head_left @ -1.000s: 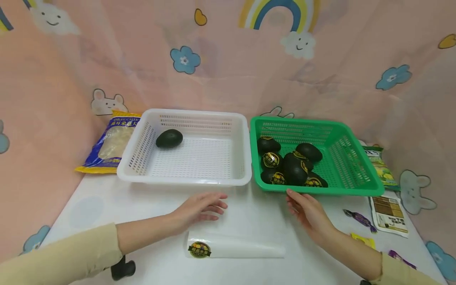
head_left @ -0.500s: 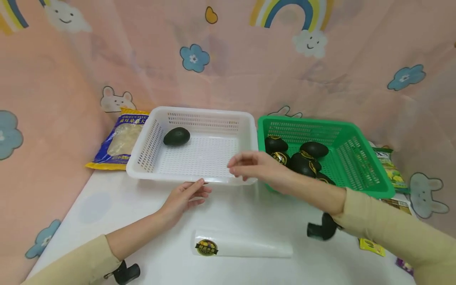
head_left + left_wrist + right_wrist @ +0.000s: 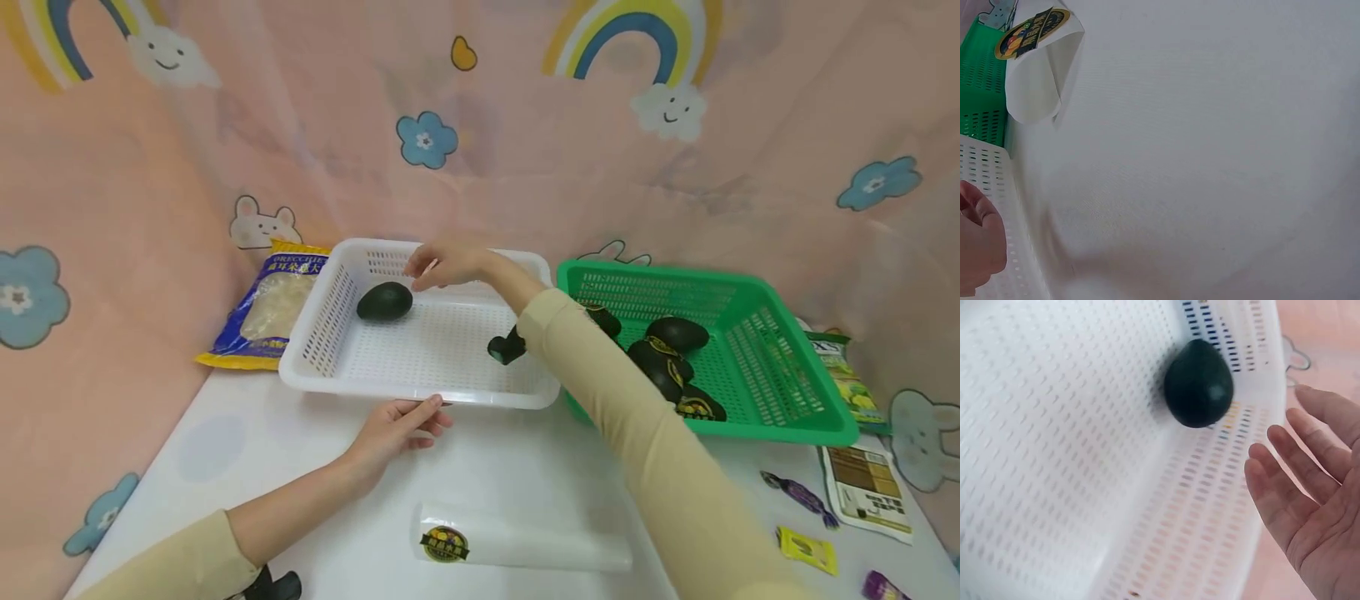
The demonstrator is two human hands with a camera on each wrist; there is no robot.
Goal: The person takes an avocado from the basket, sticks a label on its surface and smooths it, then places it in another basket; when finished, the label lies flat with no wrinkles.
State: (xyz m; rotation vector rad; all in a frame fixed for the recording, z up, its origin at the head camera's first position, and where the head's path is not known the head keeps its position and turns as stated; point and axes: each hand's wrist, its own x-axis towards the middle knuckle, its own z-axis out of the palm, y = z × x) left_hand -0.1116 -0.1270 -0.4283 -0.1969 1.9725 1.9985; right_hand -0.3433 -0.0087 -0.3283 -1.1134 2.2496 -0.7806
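Observation:
My right hand (image 3: 450, 262) reaches over the back of the white basket (image 3: 420, 396), its fingers loosely bent and holding nothing. Just in front of and left of its fingertips lies a dark green avocado (image 3: 385, 301) on the basket floor. In the right wrist view the fingers are spread apart beside the basket's rim, with the avocado (image 3: 1199, 384) a short way off. My left hand (image 3: 390, 433) is at the front rim of the white basket, thumb against the lip and the other fingers curled below. Part of that hand (image 3: 982, 247) shows beside the basket wall in the left wrist view.
To the right stands a green basket (image 3: 765, 358) with several labelled avocados (image 3: 678, 334), partly behind my right sleeve. A clear plastic bag roll (image 3: 540, 537) lies in front. A pasta bag (image 3: 277, 304) leans at left; candies (image 3: 801, 498) and packets (image 3: 868, 492) lie at right.
My right hand has left the green basket's front rim and swung left over the white basket towards the avocado. My left hand has come up to the white basket's front rim.

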